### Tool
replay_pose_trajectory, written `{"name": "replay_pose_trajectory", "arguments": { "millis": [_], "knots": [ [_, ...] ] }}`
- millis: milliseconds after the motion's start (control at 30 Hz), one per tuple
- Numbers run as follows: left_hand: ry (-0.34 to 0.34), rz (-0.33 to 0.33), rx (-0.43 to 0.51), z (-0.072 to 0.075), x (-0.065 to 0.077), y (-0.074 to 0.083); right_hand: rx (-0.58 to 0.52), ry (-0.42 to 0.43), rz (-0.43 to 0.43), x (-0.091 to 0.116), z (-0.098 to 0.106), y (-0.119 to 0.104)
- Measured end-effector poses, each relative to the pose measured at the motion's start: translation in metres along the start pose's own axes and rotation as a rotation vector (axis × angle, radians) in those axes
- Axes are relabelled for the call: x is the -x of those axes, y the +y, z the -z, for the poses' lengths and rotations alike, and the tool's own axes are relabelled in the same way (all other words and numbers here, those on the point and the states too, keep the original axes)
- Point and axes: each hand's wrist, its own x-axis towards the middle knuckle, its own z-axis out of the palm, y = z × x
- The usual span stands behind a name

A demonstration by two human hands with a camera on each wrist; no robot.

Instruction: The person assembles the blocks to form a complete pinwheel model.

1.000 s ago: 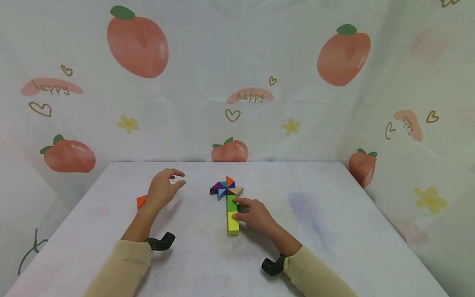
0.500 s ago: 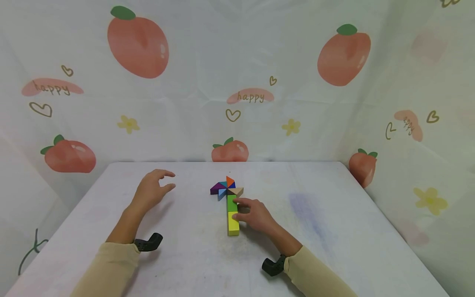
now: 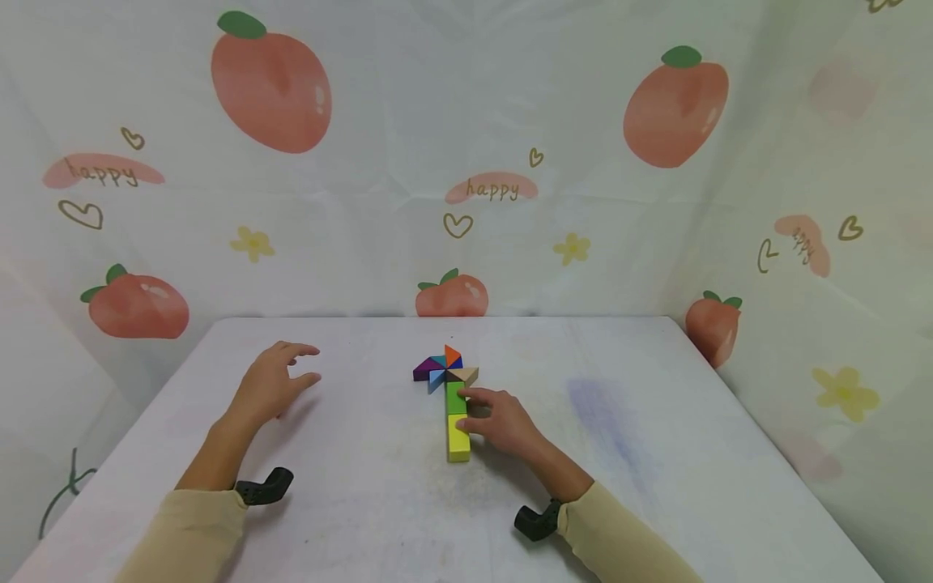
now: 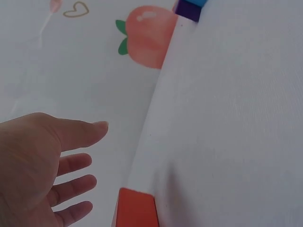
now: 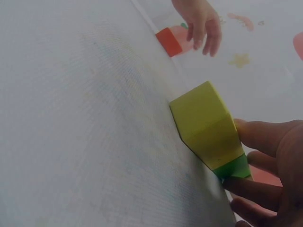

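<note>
Slightly bent and relaxed, my left hand [image 3: 270, 385] hovers over the left of the table with nothing in its fingers. Under it stands an orange-red block [image 4: 136, 208], also seen in the right wrist view and hidden by the hand in the head view. My right hand [image 3: 503, 421] rests its thumb on a yellow block [image 3: 458, 441] and its index fingertip on a green block [image 3: 455, 398]. These two lie end to end in a column. At its far end, several coloured triangular blocks form a pinwheel, among them a purple one [image 3: 425, 370] and a tan one [image 3: 463, 376].
A white table [image 3: 350, 502] with faint stains carries the blocks. Behind it and along both sides hangs a cloth [image 3: 379, 121] printed with peaches, hearts and flowers. Each wrist wears a black camera mount [image 3: 537, 522].
My left hand has moved left and a little nearer, from beside the orange-red block to over it, covering it in the head view. The right hand and the other blocks stay still.
</note>
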Motion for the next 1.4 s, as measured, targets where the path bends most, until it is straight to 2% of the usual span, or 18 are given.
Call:
{"name": "replay_pose_trajectory", "arguments": {
  "millis": [333,567,767,933,1067,1400],
  "knots": [
    [-0.026,0.014,-0.051,0.004,0.011,-0.019,-0.003,-0.002,-0.001,0.000,0.000,-0.001],
    [-0.094,0.083,-0.081,0.003,0.019,-0.027,0.001,-0.001,-0.005,0.001,0.001,-0.002],
    [-0.142,0.137,-0.068,0.004,0.023,-0.033,0.007,0.004,-0.006,0.001,0.001,-0.002],
    [-0.119,0.153,-0.045,0.002,0.027,-0.036,0.004,0.001,0.003,0.001,0.001,-0.002],
    [-0.096,0.140,-0.040,0.002,0.028,-0.035,0.000,-0.005,0.007,0.001,0.001,-0.003],
    [-0.119,0.165,-0.018,0.002,0.027,-0.035,0.002,-0.001,0.000,0.001,0.002,-0.002]
  ]
}}
